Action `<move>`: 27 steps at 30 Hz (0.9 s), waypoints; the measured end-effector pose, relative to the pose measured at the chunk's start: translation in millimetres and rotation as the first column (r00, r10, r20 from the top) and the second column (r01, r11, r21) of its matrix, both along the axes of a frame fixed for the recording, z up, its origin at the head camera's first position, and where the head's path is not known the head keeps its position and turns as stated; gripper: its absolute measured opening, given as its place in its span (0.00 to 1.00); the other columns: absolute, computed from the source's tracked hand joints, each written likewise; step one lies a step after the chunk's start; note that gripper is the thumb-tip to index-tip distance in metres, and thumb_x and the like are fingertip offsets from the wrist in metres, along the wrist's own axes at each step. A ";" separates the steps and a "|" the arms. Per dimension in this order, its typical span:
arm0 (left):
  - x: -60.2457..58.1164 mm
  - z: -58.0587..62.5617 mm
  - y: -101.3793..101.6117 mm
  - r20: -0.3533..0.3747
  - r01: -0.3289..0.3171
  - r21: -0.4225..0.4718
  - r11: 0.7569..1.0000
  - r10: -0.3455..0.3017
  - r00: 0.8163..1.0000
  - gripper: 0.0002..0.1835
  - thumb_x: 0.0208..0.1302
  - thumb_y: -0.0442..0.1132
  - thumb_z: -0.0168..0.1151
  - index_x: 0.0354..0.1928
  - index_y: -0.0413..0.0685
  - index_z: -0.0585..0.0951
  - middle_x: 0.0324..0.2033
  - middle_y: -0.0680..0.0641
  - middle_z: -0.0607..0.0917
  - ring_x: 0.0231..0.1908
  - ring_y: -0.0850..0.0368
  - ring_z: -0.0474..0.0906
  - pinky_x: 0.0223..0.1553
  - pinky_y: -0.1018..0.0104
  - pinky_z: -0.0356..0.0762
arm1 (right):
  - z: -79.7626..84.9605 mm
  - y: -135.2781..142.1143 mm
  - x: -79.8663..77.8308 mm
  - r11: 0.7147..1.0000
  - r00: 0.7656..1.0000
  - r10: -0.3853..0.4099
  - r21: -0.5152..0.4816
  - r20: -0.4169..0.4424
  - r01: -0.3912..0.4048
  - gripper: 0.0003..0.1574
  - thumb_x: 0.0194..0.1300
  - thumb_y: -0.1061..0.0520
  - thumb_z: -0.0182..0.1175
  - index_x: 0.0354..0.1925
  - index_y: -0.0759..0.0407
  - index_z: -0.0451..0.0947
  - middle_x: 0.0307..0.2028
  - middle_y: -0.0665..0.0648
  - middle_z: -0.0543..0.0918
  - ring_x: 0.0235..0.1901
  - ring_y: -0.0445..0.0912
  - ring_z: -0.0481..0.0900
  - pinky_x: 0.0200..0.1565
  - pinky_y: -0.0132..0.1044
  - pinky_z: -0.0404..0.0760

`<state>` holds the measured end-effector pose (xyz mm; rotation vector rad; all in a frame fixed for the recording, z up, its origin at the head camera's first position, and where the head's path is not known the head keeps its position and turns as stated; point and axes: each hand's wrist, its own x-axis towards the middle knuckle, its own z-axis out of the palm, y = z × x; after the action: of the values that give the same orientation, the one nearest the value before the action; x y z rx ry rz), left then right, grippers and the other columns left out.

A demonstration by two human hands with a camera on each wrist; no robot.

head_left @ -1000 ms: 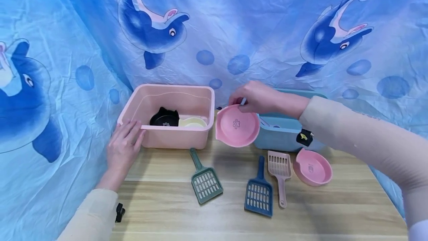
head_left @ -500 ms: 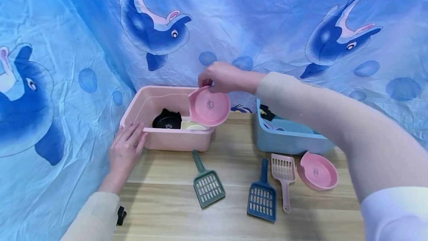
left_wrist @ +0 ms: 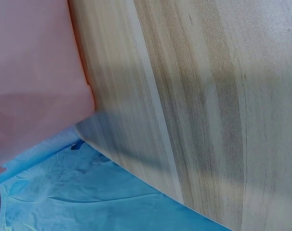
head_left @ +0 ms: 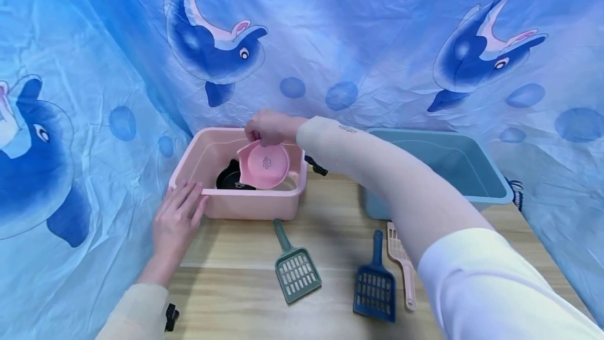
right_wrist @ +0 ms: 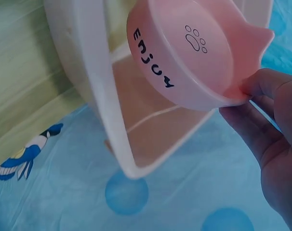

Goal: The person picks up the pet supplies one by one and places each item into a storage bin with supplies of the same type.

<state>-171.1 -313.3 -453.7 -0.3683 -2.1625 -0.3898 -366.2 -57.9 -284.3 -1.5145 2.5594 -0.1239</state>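
My right hand (head_left: 271, 127) pinches the rim of a pink cat-eared pet bowl (head_left: 266, 164), held tilted inside the pink bin (head_left: 250, 206). In the right wrist view, thumb and fingers grip the bowl's edge beside one ear; a paw print shows inside and "Enjoy" on its outer wall. Partly behind it in the bin is a black cat-eared bowl (head_left: 229, 177). A pale yellow bowl (head_left: 289, 182) is mostly hidden. My left hand (head_left: 176, 219) rests on the bin's front left rim, fingers laid over the edge; the left wrist view shows only the bin's wall (left_wrist: 35, 72) and tabletop.
On the wooden table (head_left: 226, 287) lie a green slotted litter scoop (head_left: 297, 274), a blue one (head_left: 375, 287) and a pink one (head_left: 406, 269). A blue bin (head_left: 453, 167) stands at the back right, partly behind my right arm. Dolphin-printed cloth (head_left: 330, 25) hangs behind the table.
My right hand has carried the pink bowl leftward from beside the blue bin to inside the pink bin. The second pink bowl is now hidden behind my right arm. My left hand stays on the rim.
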 end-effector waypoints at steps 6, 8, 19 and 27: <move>-1.8 -2.7 2.2 -0.069 0.023 0.015 1.000 -0.022 0.997 0.22 0.60 0.35 0.76 0.58 0.40 0.89 0.54 0.33 0.89 0.58 0.29 0.84 0.66 0.29 0.75 | -16.8 -20.7 -12.1 0.999 1.000 -0.008 0.039 -0.018 0.008 0.17 0.65 0.71 0.62 0.49 0.58 0.87 0.44 0.54 0.88 0.46 0.46 0.81 0.49 0.34 0.81; -2.7 -3.1 1.6 -0.080 0.024 0.021 0.999 -0.023 0.997 0.22 0.60 0.35 0.76 0.58 0.40 0.89 0.53 0.34 0.89 0.58 0.29 0.84 0.66 0.29 0.76 | -21.4 -27.9 -16.6 0.999 1.000 -0.017 0.032 -0.004 0.017 0.17 0.66 0.70 0.62 0.49 0.57 0.87 0.44 0.53 0.87 0.45 0.46 0.80 0.49 0.34 0.80; -2.8 -4.3 2.9 -0.083 0.025 0.005 1.000 -0.025 0.996 0.18 0.72 0.43 0.70 0.58 0.41 0.89 0.53 0.33 0.89 0.58 0.29 0.85 0.65 0.29 0.76 | -52.2 -62.7 -20.3 0.996 0.975 -0.075 -0.041 0.207 0.085 0.16 0.69 0.72 0.62 0.50 0.59 0.86 0.45 0.55 0.86 0.45 0.46 0.78 0.45 0.31 0.80; -2.8 -3.3 1.8 -0.081 0.024 0.014 1.000 -0.023 0.996 0.23 0.60 0.35 0.76 0.58 0.40 0.88 0.55 0.34 0.89 0.58 0.29 0.84 0.65 0.28 0.75 | -67.0 -82.7 -20.3 0.982 0.925 -0.109 -0.105 0.363 0.157 0.20 0.68 0.77 0.59 0.49 0.59 0.86 0.44 0.57 0.87 0.43 0.47 0.80 0.43 0.32 0.82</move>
<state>-173.9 -311.4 -457.0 -0.3954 -2.0775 -0.3973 -386.5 -140.6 -351.3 -1.2197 2.3926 -0.5435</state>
